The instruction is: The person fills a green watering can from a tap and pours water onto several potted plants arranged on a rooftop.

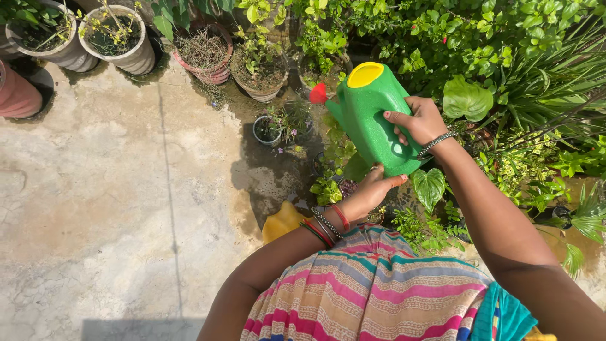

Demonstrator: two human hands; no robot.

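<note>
Green plastic watering can with yellow cap point(369, 117) tilts spout-forward over the pots, right hand point(420, 123) gripping its rear handle, left hand point(372, 187) apparently cupped under base.

My watering can point(369, 120) is green, its lid point(365, 74) yellow, its spout tip point(318, 93) red; my dress point(372, 290) is pink-striped.

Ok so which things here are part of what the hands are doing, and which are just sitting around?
In use:
- green watering can, tilted, red spout tip over the plants
- right hand gripping its side
- left hand under its base
- small potted plants below it

Just sitting around:
- ribbed grey pots
- pink pot
- yellow container
</note>
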